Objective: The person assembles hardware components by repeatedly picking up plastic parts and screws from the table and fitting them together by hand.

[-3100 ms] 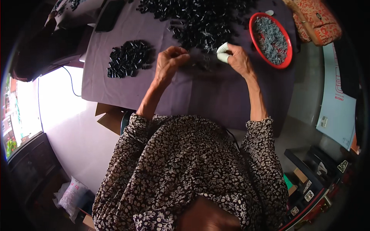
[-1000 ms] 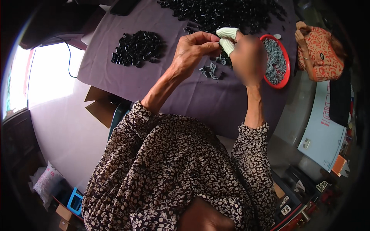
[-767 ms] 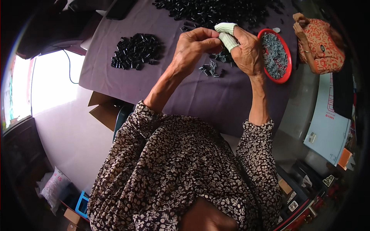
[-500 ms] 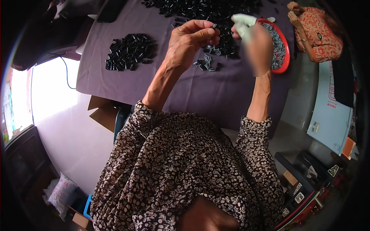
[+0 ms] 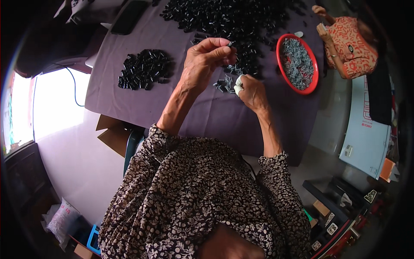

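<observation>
The left hand [image 5: 206, 60] is hovering above the purple tablecloth [image 5: 142, 103], its thumb and fingertips [image 5: 224, 47] pinching together on a small black piece [image 5: 231, 43] that is peeking out just beyond them. The right hand [image 5: 252, 91] is sitting lower and just to the right, curled closed, with a whitish wrap [image 5: 238, 85] covering a fingertip; whether it is gripping anything cannot be told. Its wrapped tip is reaching down into a small cluster of dark and grey pieces [image 5: 224, 83] lying on the cloth between the two hands. Just beyond the hands a wide heap of black pieces [image 5: 241, 19] is spreading across the far side of the table. To the left, well apart, a smaller separate pile of black pieces [image 5: 144, 69] is lying. To the right, a red round tray [image 5: 282, 69] is holding grey metal parts [image 5: 297, 62]. Past it, an orange patterned bag [image 5: 347, 49] is resting near the table's edge.
</observation>
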The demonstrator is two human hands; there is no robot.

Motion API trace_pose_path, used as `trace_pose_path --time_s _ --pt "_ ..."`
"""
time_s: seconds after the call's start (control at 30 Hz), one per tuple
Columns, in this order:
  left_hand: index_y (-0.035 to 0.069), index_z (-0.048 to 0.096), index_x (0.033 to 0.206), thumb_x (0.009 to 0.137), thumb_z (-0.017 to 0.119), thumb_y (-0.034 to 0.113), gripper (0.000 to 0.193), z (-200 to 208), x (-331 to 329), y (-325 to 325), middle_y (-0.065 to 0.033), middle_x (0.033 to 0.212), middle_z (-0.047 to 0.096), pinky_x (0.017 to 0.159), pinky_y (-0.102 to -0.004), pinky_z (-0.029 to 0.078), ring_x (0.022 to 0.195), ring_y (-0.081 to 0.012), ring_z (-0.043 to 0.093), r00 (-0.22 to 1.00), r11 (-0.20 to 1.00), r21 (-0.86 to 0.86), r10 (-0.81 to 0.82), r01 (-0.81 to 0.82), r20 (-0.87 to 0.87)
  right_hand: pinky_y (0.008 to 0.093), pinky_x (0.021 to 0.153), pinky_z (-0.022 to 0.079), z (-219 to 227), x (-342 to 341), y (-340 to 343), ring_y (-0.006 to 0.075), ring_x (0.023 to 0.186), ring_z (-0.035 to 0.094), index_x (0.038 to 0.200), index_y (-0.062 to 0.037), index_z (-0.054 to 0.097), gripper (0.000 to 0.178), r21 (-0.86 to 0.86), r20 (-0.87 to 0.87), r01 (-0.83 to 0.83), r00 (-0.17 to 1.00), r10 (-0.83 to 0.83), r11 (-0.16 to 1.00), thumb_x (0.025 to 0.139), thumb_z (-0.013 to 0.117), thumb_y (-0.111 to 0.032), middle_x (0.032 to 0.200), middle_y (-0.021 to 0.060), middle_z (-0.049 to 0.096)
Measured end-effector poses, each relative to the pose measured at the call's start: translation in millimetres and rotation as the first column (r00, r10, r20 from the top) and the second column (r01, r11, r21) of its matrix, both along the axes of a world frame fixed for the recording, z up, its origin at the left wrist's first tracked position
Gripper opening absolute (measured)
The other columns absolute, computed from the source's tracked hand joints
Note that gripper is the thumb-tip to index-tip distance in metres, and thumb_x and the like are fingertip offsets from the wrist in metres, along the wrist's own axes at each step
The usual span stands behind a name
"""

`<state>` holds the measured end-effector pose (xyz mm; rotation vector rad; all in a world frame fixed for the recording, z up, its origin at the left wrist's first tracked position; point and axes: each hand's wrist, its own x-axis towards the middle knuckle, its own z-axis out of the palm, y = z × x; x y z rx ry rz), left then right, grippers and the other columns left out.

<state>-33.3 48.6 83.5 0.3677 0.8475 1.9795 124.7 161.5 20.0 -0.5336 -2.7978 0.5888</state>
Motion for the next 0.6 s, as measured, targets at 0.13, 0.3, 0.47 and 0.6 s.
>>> trace_pose_path --time_s 0.13,0.3,0.47,0.6 --pt "0.001 0.058 0.094 0.083 0.057 0.003 0.011 0 -1 -5 -0.0119 0.085 0.063 0.072 -0.0309 0.05 0.074 -0.0184 0.06 1.0 1.0 -0.006 0.019 -0.019 0.002 0.0359 0.056 0.044 1 -5 -1 0.0283 0.062 0.056 0.075 -0.0035 0.052 0.012 -0.032 -0.091 -0.043 0.995 0.04 0.999 0.069 0.061 -0.006 0.067 0.0107 0.055" --pt "0.001 0.058 0.09 0.081 0.061 0.005 0.011 6 3 2 -0.0087 0.079 0.063 0.064 -0.025 0.049 0.068 -0.0141 0.06 1.0 1.0 0.021 0.009 -0.009 0.009 0.0242 0.063 0.046 25 1 20 0.0121 0.066 0.058 0.086 -0.0029 0.059 0.012 -0.77 -0.256 -0.007 0.919 -0.299 0.638 0.075 0.062 -0.009 0.074 0.0025 0.06" --pt "0.001 0.058 0.092 0.081 0.062 0.007 0.013 29 3 3 -0.0083 0.083 0.063 0.068 -0.025 0.049 0.071 -0.0138 0.06 0.999 1.0 0.006 0.03 -0.03 -0.03 0.0329 0.071 0.046 78 -27 27 0.019 0.075 0.057 0.091 -0.0002 0.059 0.013 -0.79 -0.585 -0.426 0.738 -0.336 0.44 0.079 0.056 -0.005 0.083 0.009 0.06" --pt "0.0 0.059 0.091 0.081 0.061 0.007 0.013 46 6 11 -0.0074 0.083 0.063 0.069 -0.0252 0.049 0.071 -0.0127 0.06 0.995 0.999 0.023 0.043 -0.041 -0.094 0.0335 0.072 0.045 102 -37 28 0.0208 0.075 0.055 0.093 0.0009 0.06 0.017 -0.717 -0.673 -0.522 0.692 -0.262 0.462 0.08 0.057 -0.01 0.083 0.0099 0.06"
